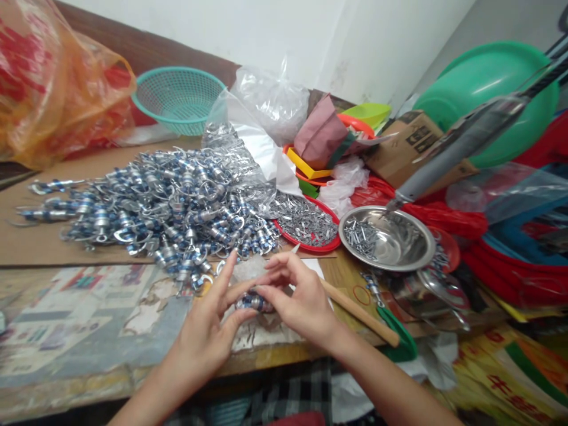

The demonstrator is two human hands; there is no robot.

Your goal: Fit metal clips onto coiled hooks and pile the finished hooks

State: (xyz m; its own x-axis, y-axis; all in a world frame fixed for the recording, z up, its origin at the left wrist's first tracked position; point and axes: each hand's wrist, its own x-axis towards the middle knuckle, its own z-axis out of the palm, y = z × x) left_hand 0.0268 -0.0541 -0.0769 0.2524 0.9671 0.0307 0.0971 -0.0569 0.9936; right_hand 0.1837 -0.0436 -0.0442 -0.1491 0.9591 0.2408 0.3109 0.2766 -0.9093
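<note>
My left hand pinches a small blue-and-silver metal fitting between thumb and a finger, its index finger raised. At the fitting's other end, my right hand closes thumb and fingertips on it; the exact contact is partly hidden. Beneath both hands lies a worn pale work surface. A wooden handle slants away to the right of my right hand. Just beyond my fingers spreads a large heap of similar blue-and-silver fittings, many with curved hooks or rings.
A red tray of small grey metal parts and a steel bowl with similar parts stand right of the heap. A grey tool on a cord hangs over the bowl. Behind are a turquoise basket and an orange plastic bag.
</note>
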